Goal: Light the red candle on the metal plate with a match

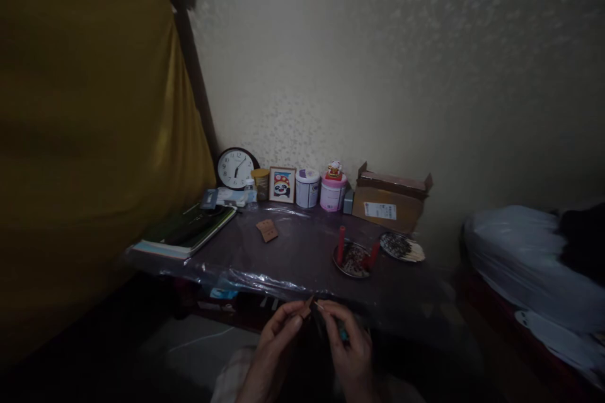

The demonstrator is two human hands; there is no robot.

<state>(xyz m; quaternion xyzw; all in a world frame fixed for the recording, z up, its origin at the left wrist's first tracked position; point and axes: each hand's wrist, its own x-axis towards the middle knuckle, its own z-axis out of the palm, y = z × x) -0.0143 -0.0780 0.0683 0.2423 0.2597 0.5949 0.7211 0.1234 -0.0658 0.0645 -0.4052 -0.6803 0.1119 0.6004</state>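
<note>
1. Brown scrap point(307, 307), too small to identify, sits at your fingertips, just past the near edge of the table point(302, 249).
2. Your left hand point(278, 343) is closed in a pinch, with thumb and fingers on the scrap.
3. Your right hand point(347, 343) is curled, its fingertips touching or just beside the scrap. A teal object point(343, 334) shows by those fingers, but it is too dim to tell whether you are grasping it.
4. Clear plastic point(265, 280) covers the table. On it, ahead of your hands, lie a second brown scrap point(267, 230), a dish point(352, 261) with two red sticks point(341, 245), and a plate point(401, 247) of pale-tipped sticks.
5. Along the wall stand a clock point(235, 169), a framed picture point(282, 184), two tins point(307, 189) point(333, 192) and a cardboard box point(387, 201). Books point(186, 233) lie at the left end.
6. A yellow curtain point(85, 138) hangs on your left, and a bed point(520, 264) sits on your right.
</note>
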